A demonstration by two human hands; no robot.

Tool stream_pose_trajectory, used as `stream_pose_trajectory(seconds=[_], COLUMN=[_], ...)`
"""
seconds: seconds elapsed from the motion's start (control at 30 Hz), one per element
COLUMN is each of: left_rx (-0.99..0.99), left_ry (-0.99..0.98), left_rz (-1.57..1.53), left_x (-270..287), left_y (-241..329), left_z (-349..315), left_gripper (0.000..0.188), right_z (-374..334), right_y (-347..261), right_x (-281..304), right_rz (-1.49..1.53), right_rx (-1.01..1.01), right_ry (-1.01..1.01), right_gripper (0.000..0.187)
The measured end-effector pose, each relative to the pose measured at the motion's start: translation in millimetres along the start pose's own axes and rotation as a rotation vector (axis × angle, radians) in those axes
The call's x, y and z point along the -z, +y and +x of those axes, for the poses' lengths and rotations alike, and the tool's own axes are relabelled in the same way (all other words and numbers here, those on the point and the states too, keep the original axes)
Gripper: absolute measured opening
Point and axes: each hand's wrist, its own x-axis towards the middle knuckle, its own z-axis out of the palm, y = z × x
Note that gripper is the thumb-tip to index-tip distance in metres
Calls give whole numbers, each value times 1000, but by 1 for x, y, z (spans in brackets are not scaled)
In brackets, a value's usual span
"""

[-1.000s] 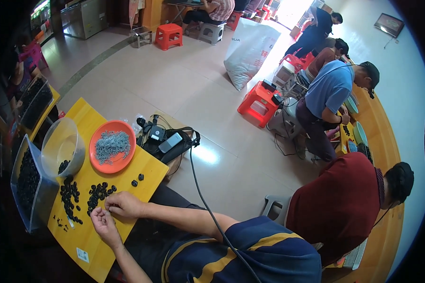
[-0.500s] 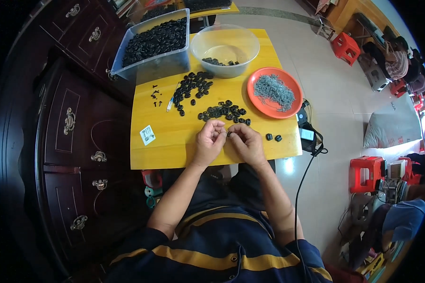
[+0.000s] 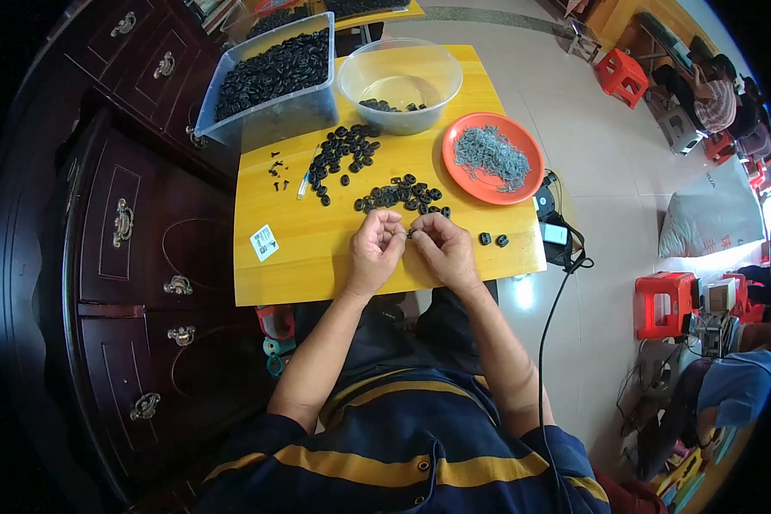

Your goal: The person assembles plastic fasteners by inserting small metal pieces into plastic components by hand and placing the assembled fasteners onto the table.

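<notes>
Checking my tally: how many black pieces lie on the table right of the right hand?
2: one black piece just right of the right hand, the other beside it, farther right. More may be hidden under the hand.

One yellow table top (image 3: 317, 274), smooth-faced, bearing: at the far left, a clear bluish plastic tub (image 3: 291, 118), filled with black pieces; beside it, a round clear bowl (image 3: 403, 125), a few black pieces at its bottom; toward the right edge, an orange-red plate (image 3: 463, 184), heaped with small grey parts; mid-table, two loose clusters of black oval pieces (image 3: 390, 196); to the right, a separate pair of black ovals (image 3: 485, 239); at left, a scatter of tiny dark bits (image 3: 275, 174), one slim pale item (image 3: 302, 186), possibly a pen, and a white printed label (image 3: 264, 242).
</notes>
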Motion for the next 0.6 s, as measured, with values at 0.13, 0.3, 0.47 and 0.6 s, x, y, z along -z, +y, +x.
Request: stream_pose_trajectory(seconds=[0.13, 0.3, 0.47, 0.6], left_rx=[-34, -23, -39, -42], left_ry=[35, 34, 15, -7], left_rz=[16, 28, 55, 124], left_x=[-2, -3, -3, -3], left_y=[2, 2, 5, 8], left_z=[1, 1, -1, -3], left_gripper=[24, 26, 26, 24], right_z=[-1, -1, -1, -1], right_y=[0, 0, -2, -2], right_x=[1, 2, 2, 2], right_rz=[-8, 4, -4, -53], right_rx=[15, 28, 23, 40], right_ry=[-6, -26, -36, -25], right_gripper=[12, 10, 10, 10])
